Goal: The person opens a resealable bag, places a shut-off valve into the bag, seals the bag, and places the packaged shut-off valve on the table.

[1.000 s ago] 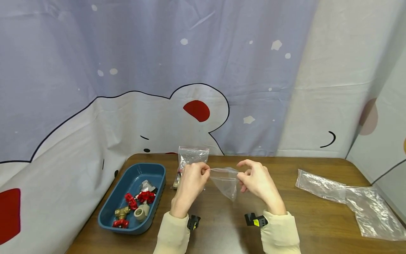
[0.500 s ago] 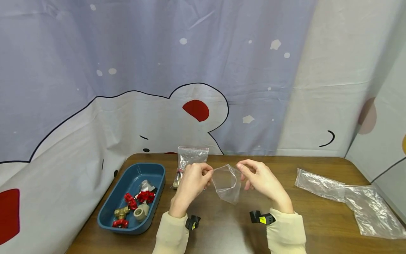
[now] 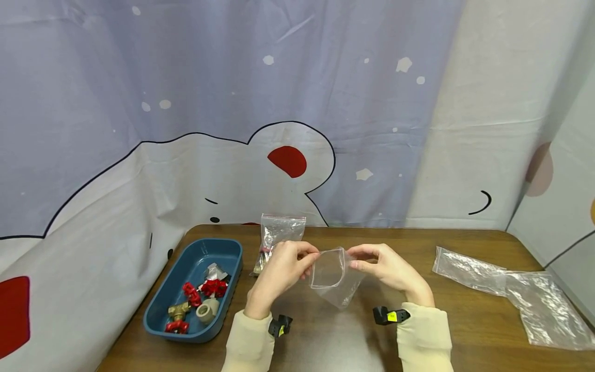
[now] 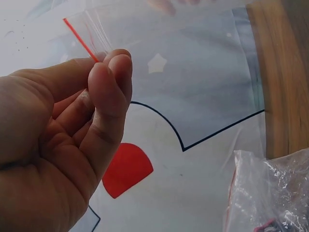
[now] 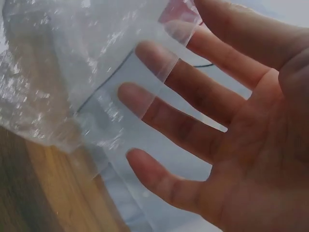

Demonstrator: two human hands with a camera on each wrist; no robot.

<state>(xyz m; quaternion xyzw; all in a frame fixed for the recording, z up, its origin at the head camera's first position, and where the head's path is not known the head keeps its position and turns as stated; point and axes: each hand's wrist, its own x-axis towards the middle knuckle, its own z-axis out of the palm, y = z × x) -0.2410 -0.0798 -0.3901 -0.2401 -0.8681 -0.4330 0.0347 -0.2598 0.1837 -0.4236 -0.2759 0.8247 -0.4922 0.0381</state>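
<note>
A clear zip-lock bag hangs between my two hands, its mouth spread and facing toward me. My left hand pinches one corner of it between thumb and fingertips; the left wrist view shows the red seal line running into that pinch. My right hand is at the bag's other side. In the right wrist view its fingers are spread and fairly straight, with several fingertips seen through the plastic, and the thumb's end is cut off by the frame.
A blue tray at left holds valves with red handles and a pale pipe fitting. Behind my left hand lies a filled zip-lock bag. Flat clear bags lie at right on the wooden table. A patterned curtain stands behind.
The bag's mouth has widened and turned toward me. My right hand has shifted slightly right and down along the bag's side; my left hand keeps its pinch, moving slightly right.
</note>
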